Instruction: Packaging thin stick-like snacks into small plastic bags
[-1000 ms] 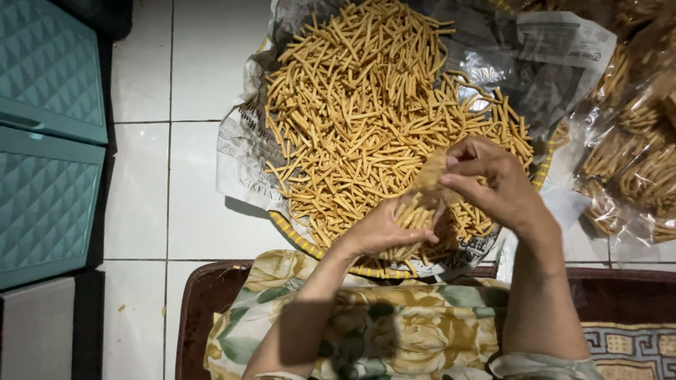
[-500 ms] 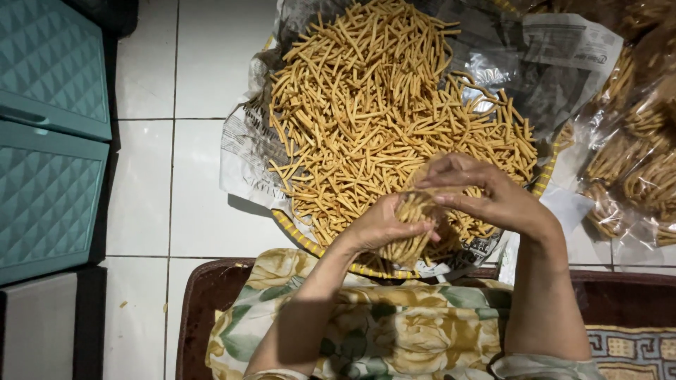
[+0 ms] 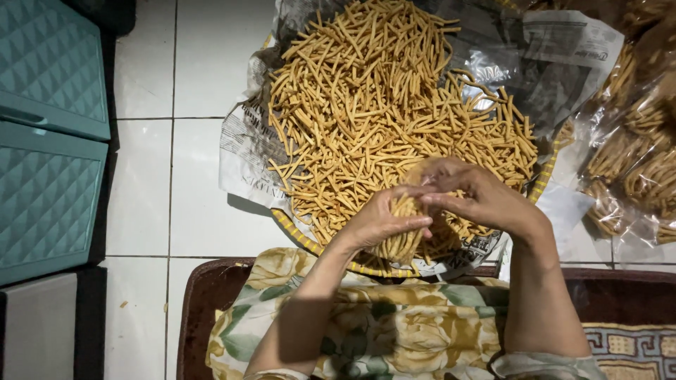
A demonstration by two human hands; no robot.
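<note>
A wide round woven tray (image 3: 296, 231) lined with newspaper holds a heap of thin golden fried snack sticks (image 3: 380, 105). Over its near edge, my left hand (image 3: 384, 222) is closed around a bundle of sticks (image 3: 403, 239) inside a clear plastic bag. My right hand (image 3: 482, 197) meets it from the right, with its fingers pinching the top of the same bag and bundle. Both forearms reach up from my lap, which is covered by floral cloth (image 3: 380, 331).
Filled clear bags of the same sticks (image 3: 637, 162) lie at the right. Teal plastic drawers (image 3: 49, 141) stand at the left on the white tiled floor (image 3: 190, 204). A dark red mat (image 3: 201, 309) lies under my lap.
My hands have come lower and closer together over the tray's near edge. The right hand's fingers have closed over the top of the bundle held by the left hand.
</note>
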